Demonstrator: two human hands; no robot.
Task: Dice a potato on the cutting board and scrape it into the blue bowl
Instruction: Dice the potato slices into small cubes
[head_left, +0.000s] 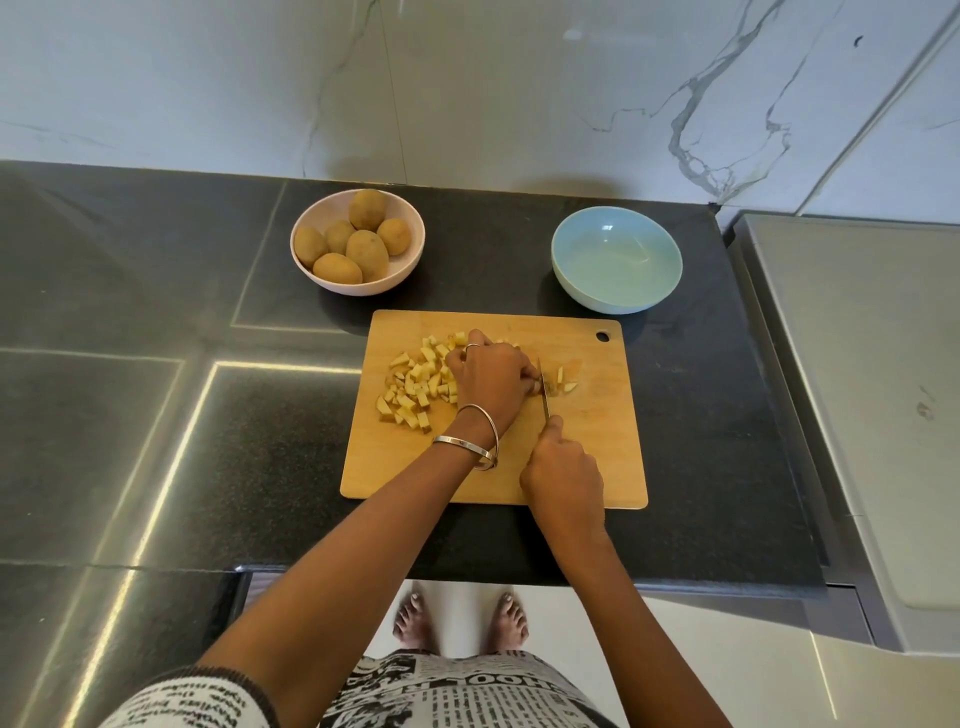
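A wooden cutting board (587, 457) lies on the dark counter. A pile of diced potato (410, 389) covers its left-middle part, and a few cut pieces (563, 382) lie right of the blade. My left hand (491, 376) presses down on the last strip of potato, mostly hidden under its fingers. My right hand (563, 475) grips the handle of a knife (544, 389), whose blade stands edge-down just right of my left fingertips. The blue bowl (616, 258) sits empty behind the board's right corner.
A pink bowl (311, 270) holding several whole potatoes (366, 244) stands behind the board's left corner. A marble wall rises at the back. A grey appliance surface (857, 389) adjoins the counter on the right. The counter's front edge runs just below the board.
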